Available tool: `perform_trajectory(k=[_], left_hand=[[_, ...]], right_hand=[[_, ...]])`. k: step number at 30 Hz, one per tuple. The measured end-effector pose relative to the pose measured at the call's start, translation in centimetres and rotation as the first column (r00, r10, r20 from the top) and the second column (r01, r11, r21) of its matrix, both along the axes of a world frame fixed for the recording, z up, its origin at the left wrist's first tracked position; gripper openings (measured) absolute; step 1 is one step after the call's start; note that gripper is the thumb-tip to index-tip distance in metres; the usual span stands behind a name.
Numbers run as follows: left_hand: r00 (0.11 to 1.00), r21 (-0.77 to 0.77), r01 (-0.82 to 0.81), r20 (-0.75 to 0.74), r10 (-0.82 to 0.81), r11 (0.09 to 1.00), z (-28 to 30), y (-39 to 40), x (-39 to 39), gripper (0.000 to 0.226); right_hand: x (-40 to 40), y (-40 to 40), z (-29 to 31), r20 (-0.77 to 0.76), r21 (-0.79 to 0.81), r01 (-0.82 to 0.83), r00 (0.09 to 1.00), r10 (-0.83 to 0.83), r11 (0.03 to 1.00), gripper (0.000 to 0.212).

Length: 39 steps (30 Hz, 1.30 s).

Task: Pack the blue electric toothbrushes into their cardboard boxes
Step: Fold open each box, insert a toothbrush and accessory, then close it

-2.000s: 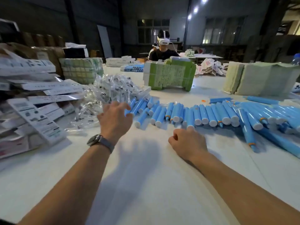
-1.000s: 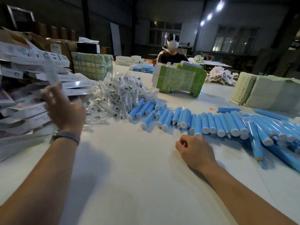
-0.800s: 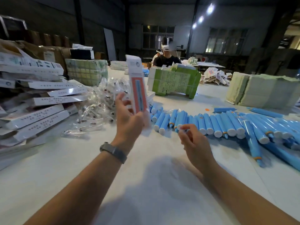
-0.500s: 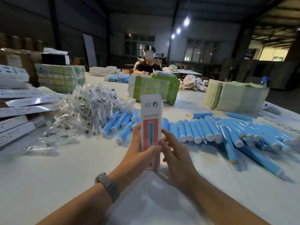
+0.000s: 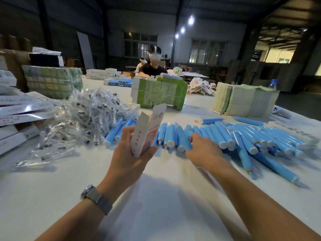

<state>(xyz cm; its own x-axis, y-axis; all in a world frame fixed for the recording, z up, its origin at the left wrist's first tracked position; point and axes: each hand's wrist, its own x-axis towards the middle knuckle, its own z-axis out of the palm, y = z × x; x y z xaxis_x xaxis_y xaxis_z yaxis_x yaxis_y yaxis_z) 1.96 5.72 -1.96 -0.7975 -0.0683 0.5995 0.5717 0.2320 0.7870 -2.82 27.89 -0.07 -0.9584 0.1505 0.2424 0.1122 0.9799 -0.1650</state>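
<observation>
- Left hand [image 5: 129,154] sits dead centre, grip curled tight around the lower end of a cardboard box [image 5: 147,131]. The box stands nearly upright, leaning toward 1 o'clock, top flap open. Print on it is too small to read, just an orange panel and a round logo.
- Right hand [image 5: 203,148] is just at 3 o'clock of the box, palm down, reaching onto the blue toothbrushes [image 5: 217,136]. The fingertips disappear among the handles, so I can't tell if that grip is closed on one or only touching.
- The toothbrushes lie in a loose row on the white worktop [image 5: 156,197], from 12 o'clock of the hands out to 3 o'clock. They're side by side, white end caps facing the camera. The ones at far right are blurry and jumbled.
- At 10 o'clock is a heap of clear plastic bags [image 5: 83,122] with small dark bits inside; can't make out what they are.
- Flat white boxes [image 5: 22,108] are stacked at 9 o'clock, cut off by the frame edge.
- A green carton stack [image 5: 159,92] at 12 o'clock half hides another person [image 5: 153,66] sitting behind it.
- A pale paper stack [image 5: 243,100] is at 2 o'clock, with a water bottle [image 5: 272,84] peeking out from behind it.
- Watch [image 5: 96,199] on the left wrist.
</observation>
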Motion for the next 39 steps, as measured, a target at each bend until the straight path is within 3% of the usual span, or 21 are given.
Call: perform_trajectory(k=[2,3,5,7,10,14,16,18,19,22,24,31,35,39], left_hand=[[1.000,0.006,-0.020,0.014,0.020,1.000,0.1,-0.3,-0.2,0.045],[0.999,0.008,-0.032,0.019,0.032,0.999,0.1,-0.4,-0.3,0.045],[0.999,0.009,-0.044,0.024,0.044,0.999,0.0,-0.7,-0.4,0.046],[0.999,-0.008,-0.036,0.028,0.036,0.999,0.0,-0.9,-0.4,0.050],[1.000,-0.075,0.005,0.030,-0.003,0.997,0.2,-1.1,-0.2,0.066],[0.998,-0.195,0.007,-0.055,-0.018,0.981,0.5,-1.2,0.5,0.068],[0.998,-0.213,-0.037,-0.061,0.024,0.976,0.9,-1.2,0.8,0.053],[0.995,-0.217,-0.092,-0.049,0.084,0.972,1.2,-1.2,0.9,0.046],[0.991,-0.230,-0.131,-0.052,0.122,0.964,1.3,-1.4,0.9,0.047],[0.976,-0.241,-0.215,-0.026,0.215,0.946,1.4,-1.8,1.0,0.049],[0.967,-0.237,-0.249,-0.009,0.254,0.939,1.5,-2.0,0.9,0.048],[0.958,-0.178,-0.282,-0.006,0.285,0.943,1.3,-3.0,0.6,0.052],[0.958,-0.296,-0.288,-0.082,0.276,0.911,1.1,-3.9,1.1,0.050],[0.947,-0.310,-0.319,-0.142,0.288,0.896,0.4,-5.2,1.1,0.056]], right_hand=[[-0.2,0.9,0.4,0.084,-0.146,0.009,0.996,0.004,0.989,0.043],[-0.1,1.4,0.7,0.109,-0.308,0.017,0.994,0.018,0.951,0.043],[0.4,1.4,1.3,0.106,-0.677,0.015,0.991,0.078,0.736,0.044],[0.9,0.5,2.0,0.017,-0.880,-0.063,0.986,0.164,0.471,0.029],[2.3,-1.9,5.0,-0.285,-0.939,-0.319,0.932,0.223,0.131,0.014],[4.1,-6.3,10.2,-0.588,-0.804,-0.590,0.774,0.234,-0.069,0.017],[4.7,-8.2,11.9,-0.658,-0.749,-0.659,0.727,0.196,-0.067,0.017],[5.1,-9.4,12.6,-0.728,-0.674,-0.739,0.665,0.167,0.003,0.017],[5.3,-9.9,12.5,-0.755,-0.630,-0.774,0.630,0.179,0.066,0.016],[5.4,-10.4,11.4,-0.737,-0.478,-0.787,0.601,0.311,0.389,0.035],[5.1,-10.3,10.8,-0.722,-0.397,-0.777,0.593,0.356,0.489,0.050],[4.2,-9.9,10.9,-0.743,-0.411,-0.834,0.540,0.396,0.367,0.110],[4.3,-10.4,11.7,-0.756,-0.349,-0.844,0.510,0.409,0.408,0.097],[4.2,-11.2,11.4,-0.744,-0.312,-0.814,0.530,0.407,0.490,0.074]])
